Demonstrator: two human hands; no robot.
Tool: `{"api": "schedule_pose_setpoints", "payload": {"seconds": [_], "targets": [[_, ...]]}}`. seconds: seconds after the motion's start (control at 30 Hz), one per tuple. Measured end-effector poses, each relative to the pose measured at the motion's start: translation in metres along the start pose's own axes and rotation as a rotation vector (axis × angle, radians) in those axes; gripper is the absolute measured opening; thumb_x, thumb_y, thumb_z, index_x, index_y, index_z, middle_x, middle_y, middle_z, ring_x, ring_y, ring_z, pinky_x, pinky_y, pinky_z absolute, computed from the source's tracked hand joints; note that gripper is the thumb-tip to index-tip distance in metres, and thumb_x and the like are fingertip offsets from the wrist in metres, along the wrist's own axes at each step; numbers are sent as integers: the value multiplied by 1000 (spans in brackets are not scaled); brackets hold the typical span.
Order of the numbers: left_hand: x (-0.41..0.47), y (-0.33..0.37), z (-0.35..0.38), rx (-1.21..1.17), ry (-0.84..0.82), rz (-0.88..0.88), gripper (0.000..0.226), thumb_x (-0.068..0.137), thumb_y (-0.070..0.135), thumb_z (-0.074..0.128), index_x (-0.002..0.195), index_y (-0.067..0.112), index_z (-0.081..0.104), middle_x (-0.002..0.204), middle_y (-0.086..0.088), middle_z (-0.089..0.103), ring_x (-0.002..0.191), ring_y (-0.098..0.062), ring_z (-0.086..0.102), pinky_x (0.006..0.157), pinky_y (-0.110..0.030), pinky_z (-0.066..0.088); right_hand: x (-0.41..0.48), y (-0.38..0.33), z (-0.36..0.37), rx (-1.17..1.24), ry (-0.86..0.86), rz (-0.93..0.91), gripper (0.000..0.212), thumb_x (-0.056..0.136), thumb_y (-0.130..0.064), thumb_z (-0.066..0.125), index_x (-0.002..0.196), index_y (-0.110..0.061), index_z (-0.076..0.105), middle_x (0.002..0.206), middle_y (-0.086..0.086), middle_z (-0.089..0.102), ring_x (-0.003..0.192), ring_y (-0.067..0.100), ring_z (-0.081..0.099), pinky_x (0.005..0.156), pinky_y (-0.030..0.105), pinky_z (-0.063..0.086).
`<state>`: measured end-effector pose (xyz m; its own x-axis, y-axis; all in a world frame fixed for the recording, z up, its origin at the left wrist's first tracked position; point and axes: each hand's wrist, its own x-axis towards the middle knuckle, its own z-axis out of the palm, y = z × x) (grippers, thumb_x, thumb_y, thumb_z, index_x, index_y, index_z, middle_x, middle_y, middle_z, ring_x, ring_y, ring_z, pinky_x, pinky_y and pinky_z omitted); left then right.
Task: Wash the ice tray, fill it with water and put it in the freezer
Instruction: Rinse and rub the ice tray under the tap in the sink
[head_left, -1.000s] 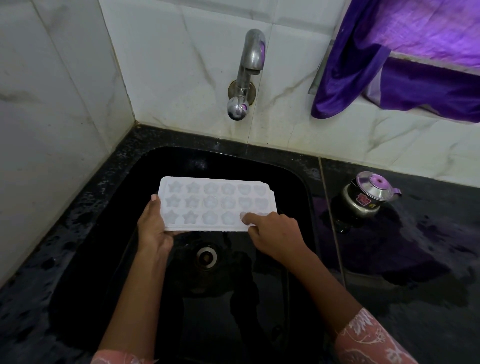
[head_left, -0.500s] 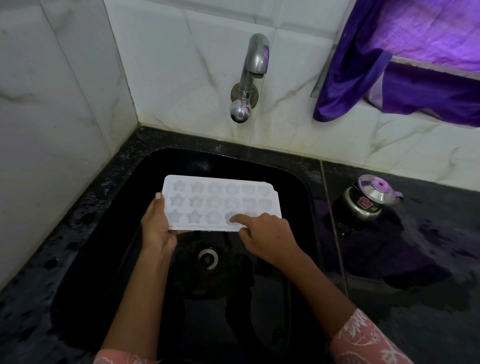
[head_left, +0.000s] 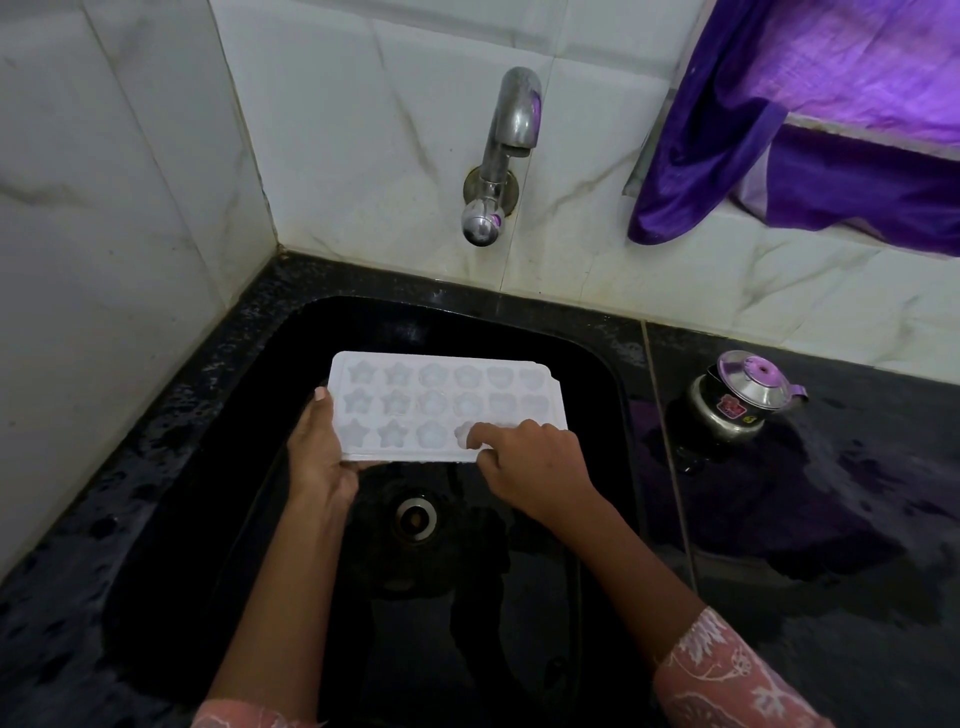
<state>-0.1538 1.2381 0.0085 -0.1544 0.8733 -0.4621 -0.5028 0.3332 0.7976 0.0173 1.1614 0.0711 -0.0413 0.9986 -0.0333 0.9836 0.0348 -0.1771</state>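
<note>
Holding the white ice tray (head_left: 447, 400) above the black sink (head_left: 218, 467), we grip its left end in our left hand (head_left: 319, 460) (thumb on top); our right hand (head_left: 537, 467) rests curled on the near edge, forefinger in a mould, though whether it grips we cannot tell.

one ice tray (head_left: 447, 389), two hands (head_left: 322, 457) (head_left: 535, 467), one tap (head_left: 498, 156), one small kettle (head_left: 737, 400)

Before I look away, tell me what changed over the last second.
The right hand slid its fingers leftward along the near row of the ice tray, onto a flower-shaped cavity. The left hand holds the tray's left edge as before; it stays over the sink, tap dry.
</note>
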Motion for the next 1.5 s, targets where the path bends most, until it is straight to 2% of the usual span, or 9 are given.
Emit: {"api": "schedule_pose_setpoints", "payload": {"seconds": [0.17,0.3,0.5,0.8,0.97,1.1,1.23,1.33,1.5], "targets": [[-1,-2,0,1,-7,1,33,97,38,42,116,16,58,106,-8,67,93,-25,65,65,-43,54,2,0,4,-2,-10,14,36,97,-24,33,127,-35,49,93,4,62,71,18,46,63,27,29],[1,-1,-2,6,3,-3,35,97,38,43,119,15,58,106,-7,67,93,-26,65,66,-45,54,1,-1,3,7,-34,5,38,97,-25,33,130,-37,47,99,3,64,72,19,48,62,27,28],[3,0,-2,13,11,1,35,97,39,43,118,16,58,105,-7,67,89,-25,66,61,-43,53,2,-1,1,20,-39,-19,37,96,-25,34,126,-38,50,106,2,65,89,24,60,65,26,29],[1,-1,-1,7,15,-8,30,97,38,44,111,17,61,103,-7,68,89,-24,66,62,-40,53,2,0,11,31,-39,-10,35,95,-23,35,125,-33,50,109,3,64,86,25,59,65,27,31],[-1,-1,0,0,10,-11,29,97,38,44,108,18,61,104,-7,68,91,-25,66,65,-42,54,2,1,8,-5,-30,-19,37,96,-24,33,128,-35,47,103,3,65,70,19,48,52,27,26],[-1,1,2,-6,12,-1,28,97,37,44,108,18,61,103,-6,67,90,-24,66,65,-42,54,3,2,4,4,-36,-24,37,96,-25,33,126,-38,49,106,2,65,84,23,60,64,26,29],[-2,1,4,-8,14,-5,28,97,37,43,108,19,60,103,-6,67,90,-24,65,67,-44,54,2,3,3,-2,-31,-46,35,96,-25,33,124,-37,50,110,0,64,87,23,60,65,26,30],[-2,0,3,0,15,-4,32,97,38,43,114,17,60,109,-9,66,95,-27,65,72,-48,54,2,3,3,-2,-48,-24,34,96,-24,34,124,-34,51,95,2,61,83,24,58,64,26,30],[-4,0,2,-3,13,-4,32,97,38,44,114,17,60,111,-10,66,97,-27,65,77,-51,54,3,-1,4,-36,-7,-12,33,94,-25,33,126,-23,40,58,-4,34,55,18,40,47,26,20]]}}
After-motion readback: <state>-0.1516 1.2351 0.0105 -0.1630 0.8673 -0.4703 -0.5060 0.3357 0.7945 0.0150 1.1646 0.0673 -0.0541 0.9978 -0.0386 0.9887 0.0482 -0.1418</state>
